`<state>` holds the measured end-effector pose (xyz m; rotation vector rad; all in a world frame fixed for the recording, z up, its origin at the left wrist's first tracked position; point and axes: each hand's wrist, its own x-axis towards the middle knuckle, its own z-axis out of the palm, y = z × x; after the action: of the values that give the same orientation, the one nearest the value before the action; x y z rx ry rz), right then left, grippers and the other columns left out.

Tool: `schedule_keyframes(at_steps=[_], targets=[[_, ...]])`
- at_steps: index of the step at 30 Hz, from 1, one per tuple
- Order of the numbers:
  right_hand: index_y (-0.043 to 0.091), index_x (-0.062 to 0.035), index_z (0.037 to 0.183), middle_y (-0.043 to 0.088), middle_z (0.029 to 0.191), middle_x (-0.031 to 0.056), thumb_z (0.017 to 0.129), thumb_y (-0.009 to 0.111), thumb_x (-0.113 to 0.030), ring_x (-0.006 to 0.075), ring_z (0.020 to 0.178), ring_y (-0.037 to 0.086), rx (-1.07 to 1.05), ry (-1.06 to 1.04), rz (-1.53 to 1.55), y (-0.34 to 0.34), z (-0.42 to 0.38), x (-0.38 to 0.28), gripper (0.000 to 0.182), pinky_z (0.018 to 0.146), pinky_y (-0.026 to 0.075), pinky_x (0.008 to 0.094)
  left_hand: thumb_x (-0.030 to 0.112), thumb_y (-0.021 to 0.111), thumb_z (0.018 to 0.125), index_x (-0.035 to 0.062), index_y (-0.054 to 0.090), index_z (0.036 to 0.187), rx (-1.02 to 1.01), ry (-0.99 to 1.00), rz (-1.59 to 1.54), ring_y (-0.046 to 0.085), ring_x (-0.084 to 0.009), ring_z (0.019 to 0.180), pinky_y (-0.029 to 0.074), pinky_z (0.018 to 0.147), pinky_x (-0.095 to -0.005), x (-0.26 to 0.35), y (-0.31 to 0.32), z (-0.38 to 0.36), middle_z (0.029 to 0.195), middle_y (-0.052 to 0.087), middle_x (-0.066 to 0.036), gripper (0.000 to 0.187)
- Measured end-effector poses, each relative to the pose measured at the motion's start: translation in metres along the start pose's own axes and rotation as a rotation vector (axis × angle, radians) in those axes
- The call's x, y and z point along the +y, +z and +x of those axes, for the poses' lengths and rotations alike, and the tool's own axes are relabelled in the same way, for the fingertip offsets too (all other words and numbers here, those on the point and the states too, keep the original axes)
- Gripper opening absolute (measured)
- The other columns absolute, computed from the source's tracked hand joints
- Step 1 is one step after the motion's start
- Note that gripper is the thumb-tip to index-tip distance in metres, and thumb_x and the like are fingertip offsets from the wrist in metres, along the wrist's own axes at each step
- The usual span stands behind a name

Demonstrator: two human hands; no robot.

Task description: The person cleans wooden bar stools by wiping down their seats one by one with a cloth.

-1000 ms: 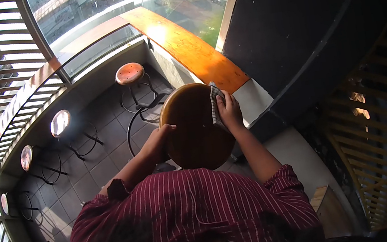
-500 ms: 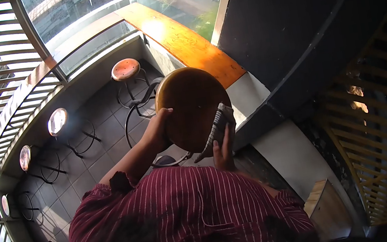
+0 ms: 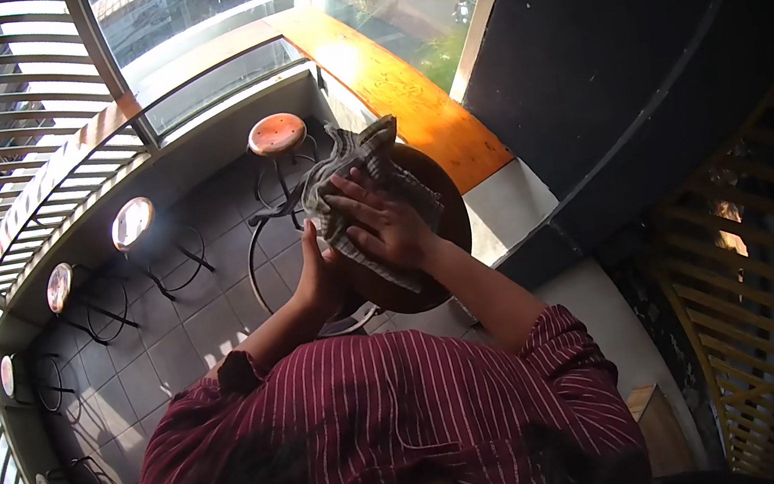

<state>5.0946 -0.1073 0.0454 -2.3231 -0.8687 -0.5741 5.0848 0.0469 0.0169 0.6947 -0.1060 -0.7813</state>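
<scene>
A round wooden stool seat (image 3: 449, 217) with dark metal legs is tilted up in front of my chest. My left hand (image 3: 319, 275) grips the seat's left edge, with the thumb pointing up. A grey striped cloth (image 3: 334, 164) lies bunched over the upper left part of the seat. My right hand (image 3: 389, 224) presses on the cloth with its fingers spread, pinning it against the seat. Part of the seat is hidden under the cloth and my right hand.
Several round stools stand along the curved wall, the nearest with an orange seat (image 3: 277, 135). A wooden counter (image 3: 415, 101) runs under the window. A dark wall (image 3: 617, 33) rises on the right, and a slatted screen (image 3: 761, 304) is beyond it.
My right hand and the cloth have moved from the seat's right edge up and left across its face. The cloth is more spread out, and the view has shifted slightly.
</scene>
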Motion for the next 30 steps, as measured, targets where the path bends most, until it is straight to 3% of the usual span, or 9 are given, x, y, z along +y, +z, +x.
schedule_keyframes(at_steps=[5, 8, 12, 14, 16, 18, 21, 27, 30], targets=[[0.041, -0.011, 0.122, 0.034, 0.129, 0.0153, 0.085, 0.041, -0.028, 0.0322, 0.119, 0.031, 0.142, 0.566, -0.27, 0.016, -0.001, 0.103, 0.04, 0.093, 0.03, 0.0424, 0.073, 0.018, 0.073, 0.006, 0.034, 0.126, -0.024, -0.103, -0.005, 0.039, -0.029, 0.114, 0.027, 0.097, -0.0408, 0.001, -0.016, -0.008, 0.125, 0.04, -0.016, 0.087], [0.04, -0.0119, 0.122, 0.028, 0.132, 0.0162, 0.084, 0.041, -0.038, 0.0331, 0.121, 0.027, 0.226, 0.383, -0.496, 0.03, -0.003, 0.038, 0.046, 0.096, 0.024, 0.0462, 0.073, 0.018, 0.073, 0.0061, 0.033, 0.126, 0.068, -0.091, 0.012, 0.039, -0.0299, 0.113, 0.029, 0.096, -0.0419, 0.004, -0.011, -0.013, 0.125, 0.04, -0.016, 0.087], [0.029, -0.0173, 0.131, 0.023, 0.135, 0.0135, 0.081, 0.041, -0.047, 0.0335, 0.125, 0.019, -0.21, -0.036, -0.244, 0.033, -0.039, -0.031, 0.06, 0.102, 0.008, 0.0456, 0.069, 0.021, 0.076, 0.0107, 0.026, 0.13, 0.016, 0.009, -0.023, 0.034, -0.0306, 0.118, 0.03, 0.096, -0.043, -0.004, -0.027, -0.02, 0.13, 0.033, -0.014, 0.08], [0.027, -0.0192, 0.131, 0.021, 0.136, 0.013, 0.08, 0.043, -0.046, 0.0332, 0.125, 0.019, -0.301, 0.11, -0.187, 0.03, -0.07, -0.018, 0.061, 0.102, 0.009, 0.0455, 0.068, 0.023, 0.076, 0.0125, 0.026, 0.13, 0.062, -0.003, 0.103, 0.037, -0.0288, 0.116, 0.031, 0.095, -0.0404, -0.013, -0.048, -0.027, 0.129, 0.035, -0.014, 0.078], [0.03, -0.0148, 0.13, 0.023, 0.134, 0.0161, 0.08, 0.045, -0.045, 0.0344, 0.124, 0.02, -0.079, 0.293, -0.294, 0.036, -0.107, 0.019, 0.061, 0.101, 0.014, 0.0438, 0.068, 0.025, 0.076, 0.0144, 0.025, 0.131, 0.106, -0.01, 0.221, 0.04, -0.027, 0.113, 0.032, 0.094, -0.0379, -0.021, -0.061, -0.033, 0.128, 0.036, -0.013, 0.077], [0.031, -0.009, 0.129, 0.032, 0.129, 0.0175, 0.081, 0.045, -0.044, 0.0318, 0.119, 0.03, 0.266, 0.672, -0.102, 0.063, -0.151, 0.062, 0.061, 0.099, 0.023, 0.0395, 0.064, 0.03, 0.078, 0.0099, 0.026, 0.13, 0.196, -0.098, 0.28, 0.042, -0.0257, 0.111, 0.035, 0.092, -0.0367, -0.03, -0.066, -0.042, 0.125, 0.039, -0.014, 0.075], [0.037, -0.0069, 0.124, 0.049, 0.115, 0.0145, 0.079, 0.046, -0.053, 0.0273, 0.105, 0.047, 0.267, 1.23, 1.052, 0.077, -0.178, 0.09, 0.065, 0.09, 0.036, 0.0356, 0.06, 0.035, 0.079, 0.0043, 0.026, 0.128, 0.189, -0.197, 0.364, 0.046, -0.0249, 0.107, 0.037, 0.09, -0.0356, -0.035, -0.076, -0.036, 0.122, 0.042, -0.014, 0.075], [0.037, -0.004, 0.123, 0.051, 0.114, 0.0093, 0.072, 0.053, -0.057, 0.025, 0.102, 0.049, 0.527, 1.239, 1.661, 0.083, -0.184, 0.044, 0.075, 0.092, 0.037, 0.0357, 0.056, 0.037, 0.081, -0.0009, 0.033, 0.123, 0.275, -0.18, 0.447, 0.052, -0.0203, 0.094, 0.042, 0.08, -0.0306, -0.026, -0.078, -0.037, 0.109, 0.051, -0.013, 0.071], [0.037, -0.0068, 0.123, 0.05, 0.115, 0.0094, 0.071, 0.059, -0.052, 0.0243, 0.103, 0.049, 0.372, 1.213, 1.688, 0.088, -0.204, 0.048, 0.073, 0.089, 0.04, 0.0389, 0.055, 0.041, 0.08, -0.0014, 0.042, 0.117, 0.294, -0.168, 0.459, 0.054, -0.0176, 0.088, 0.042, 0.078, -0.0281, -0.035, -0.101, -0.025, 0.099, 0.056, -0.011, 0.067]])
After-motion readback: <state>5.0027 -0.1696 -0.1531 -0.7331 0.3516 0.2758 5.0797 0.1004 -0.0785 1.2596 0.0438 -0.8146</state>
